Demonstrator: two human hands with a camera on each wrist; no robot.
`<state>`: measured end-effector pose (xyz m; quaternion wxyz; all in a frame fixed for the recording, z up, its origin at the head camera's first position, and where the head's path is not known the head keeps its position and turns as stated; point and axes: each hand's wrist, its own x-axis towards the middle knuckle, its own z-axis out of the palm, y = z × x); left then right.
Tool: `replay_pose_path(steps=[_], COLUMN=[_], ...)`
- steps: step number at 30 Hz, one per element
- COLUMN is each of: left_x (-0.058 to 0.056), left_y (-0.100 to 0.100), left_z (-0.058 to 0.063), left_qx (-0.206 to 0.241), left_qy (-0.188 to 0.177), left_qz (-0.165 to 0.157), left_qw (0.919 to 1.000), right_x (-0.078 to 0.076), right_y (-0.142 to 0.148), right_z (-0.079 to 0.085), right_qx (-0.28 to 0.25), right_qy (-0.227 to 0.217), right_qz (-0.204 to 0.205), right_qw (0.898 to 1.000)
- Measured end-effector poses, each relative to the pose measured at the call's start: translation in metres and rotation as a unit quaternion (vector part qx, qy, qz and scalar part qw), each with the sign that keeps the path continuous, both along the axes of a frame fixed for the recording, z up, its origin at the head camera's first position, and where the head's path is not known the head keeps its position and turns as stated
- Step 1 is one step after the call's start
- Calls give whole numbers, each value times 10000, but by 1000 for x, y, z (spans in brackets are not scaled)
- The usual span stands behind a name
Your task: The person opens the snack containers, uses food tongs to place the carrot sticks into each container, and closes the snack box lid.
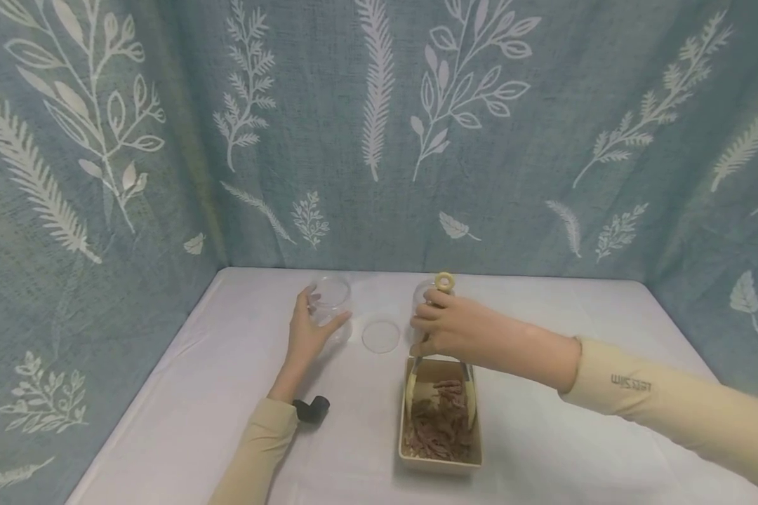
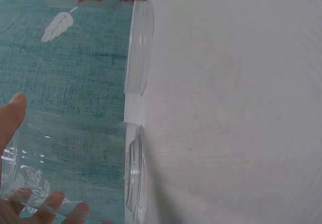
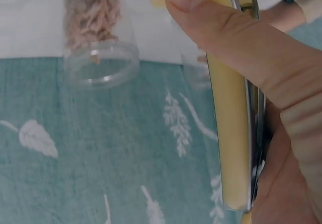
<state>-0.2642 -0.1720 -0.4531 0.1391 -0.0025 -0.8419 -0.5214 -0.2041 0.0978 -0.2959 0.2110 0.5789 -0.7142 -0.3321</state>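
Note:
My left hand point(image 1: 306, 335) holds an upright clear jar point(image 1: 333, 293) on the table, thumb on one side and fingers round the other; nothing shows inside the jar point(image 2: 75, 158). In my right hand point(image 1: 457, 326) is a pair of tongs point(image 3: 231, 123) with pale yellow handles and a ring at the end. Their spread yellow tips point(image 1: 471, 407) reach down into a beige rectangular box point(image 1: 441, 464) of brown shredded strips point(image 1: 439, 429). Behind the right hand stands a second clear jar point(image 3: 95, 20) with brown pieces in it, mostly hidden in the head view.
Between the two jars a round clear lid point(image 1: 381, 336) lies flat on the white-covered table point(image 1: 347, 449). A black device point(image 1: 316, 410) is strapped to the left wrist. Teal curtains point(image 1: 328, 140) with white leaf patterns close off the back and sides.

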Motion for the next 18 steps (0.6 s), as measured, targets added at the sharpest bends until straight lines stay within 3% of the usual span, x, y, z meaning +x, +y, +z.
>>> replay_pose_path(steps=[8, 18], left_x=[1, 3], left_y=[0, 0], left_z=[4, 7], left_qx=[-43, -46], left_qy=[58, -45], left_qz=[-69, -262], left_qw=[10000, 9996], right_x=[-3, -16], right_y=[2, 23], right_z=[-20, -30], right_qx=[-141, 276], right_qy=[-183, -195], right_qz=[-20, -314], right_qw=[9997, 9989])
